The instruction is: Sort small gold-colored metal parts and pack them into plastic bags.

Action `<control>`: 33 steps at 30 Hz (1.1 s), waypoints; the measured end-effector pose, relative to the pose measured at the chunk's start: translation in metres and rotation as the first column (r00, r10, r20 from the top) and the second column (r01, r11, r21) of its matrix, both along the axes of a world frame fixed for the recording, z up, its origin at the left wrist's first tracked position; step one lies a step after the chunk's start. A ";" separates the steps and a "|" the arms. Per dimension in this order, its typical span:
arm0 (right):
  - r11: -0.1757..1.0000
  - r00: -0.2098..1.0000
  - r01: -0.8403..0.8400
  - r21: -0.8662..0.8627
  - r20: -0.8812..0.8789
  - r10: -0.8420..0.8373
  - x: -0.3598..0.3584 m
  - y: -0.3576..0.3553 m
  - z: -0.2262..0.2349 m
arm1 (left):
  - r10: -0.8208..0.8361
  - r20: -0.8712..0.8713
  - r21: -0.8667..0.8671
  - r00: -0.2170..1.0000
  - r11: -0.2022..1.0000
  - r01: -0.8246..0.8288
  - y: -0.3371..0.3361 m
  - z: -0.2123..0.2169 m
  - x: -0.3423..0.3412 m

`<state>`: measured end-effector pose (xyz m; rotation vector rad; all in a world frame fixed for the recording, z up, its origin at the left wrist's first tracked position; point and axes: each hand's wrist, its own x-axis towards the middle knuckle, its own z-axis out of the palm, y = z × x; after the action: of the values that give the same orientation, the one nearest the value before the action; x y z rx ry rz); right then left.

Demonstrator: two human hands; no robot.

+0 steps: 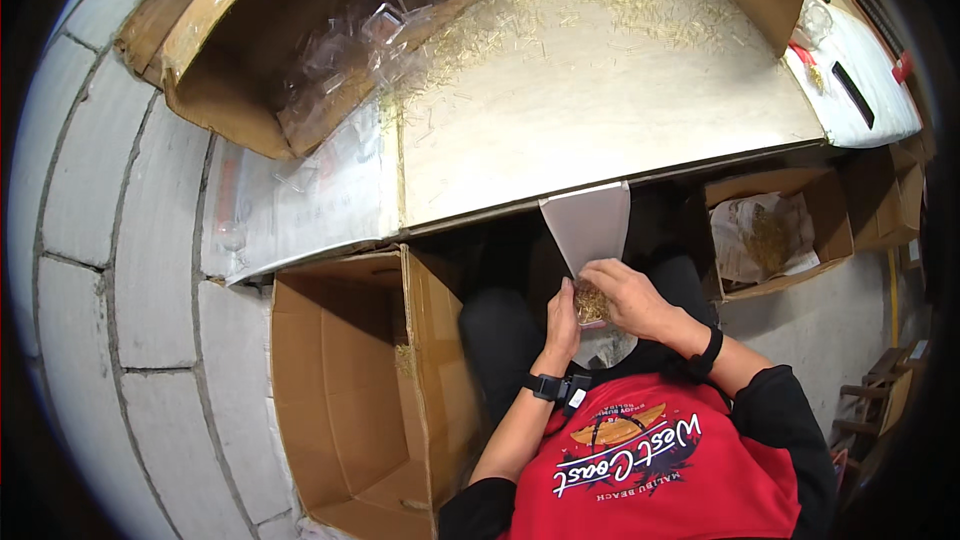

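My left hand (562, 322) is closed along the left side of a small box (594, 323) in front of my lap. Thin gold-coloured pieces (591, 302) fill it, and a pinkish edge shows at its near end. From the right, my right hand (628, 296) reaches over the box with bent fingers held together. What its fingertips pinch, if anything, is hidden. Just beyond both hands is the narrow end of a pale tapered chute (586, 230), which slopes down from the table edge.
Loose golden pieces lie scattered across the far part of the pale tabletop (600, 120). A tipped cardboard box (225, 90) holds clear plastic cases (385, 25). An open carton (340, 390) stands left of my legs. Another box (780, 230), at right, holds golden pieces on a white liner.
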<state>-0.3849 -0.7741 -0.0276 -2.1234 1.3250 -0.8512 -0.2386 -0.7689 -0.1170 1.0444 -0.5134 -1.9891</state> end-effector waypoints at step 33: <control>0.922 0.908 0.356 -0.151 -0.176 -0.380 -0.061 -0.137 0.050 | -0.132 0.225 0.087 0.966 0.990 0.115 0.007 -0.019 0.028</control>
<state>-0.4462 -0.9107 0.0228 -2.1245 1.8690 -0.8931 -0.2109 -0.7618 -0.1358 1.3272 -0.6465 -2.0188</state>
